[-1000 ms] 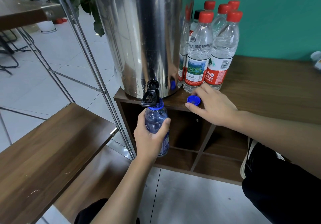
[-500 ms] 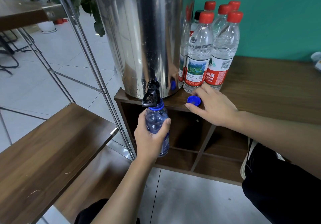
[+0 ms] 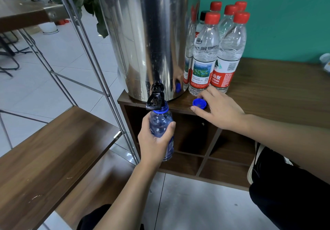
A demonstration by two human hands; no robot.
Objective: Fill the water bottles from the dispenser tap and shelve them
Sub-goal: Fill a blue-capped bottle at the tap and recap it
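Observation:
My left hand point(image 3: 155, 141) grips a blue translucent bottle point(image 3: 161, 125) and holds its open mouth right under the black tap point(image 3: 155, 97) of the steel dispenser point(image 3: 144, 37). My right hand point(image 3: 220, 109) rests on the wooden cabinet top point(image 3: 278, 94), its fingertips on either side of the blue cap point(image 3: 199, 103) lying there. Behind that hand stand several clear bottles with red caps point(image 3: 205, 55).
A wooden shelf board point(image 3: 44, 151) on a slanted metal frame point(image 3: 92, 55) lies to the left. Open cubbies point(image 3: 192, 133) sit under the cabinet top. A teal wall is behind, and my knee and shoe point(image 3: 257, 163) are at the lower right.

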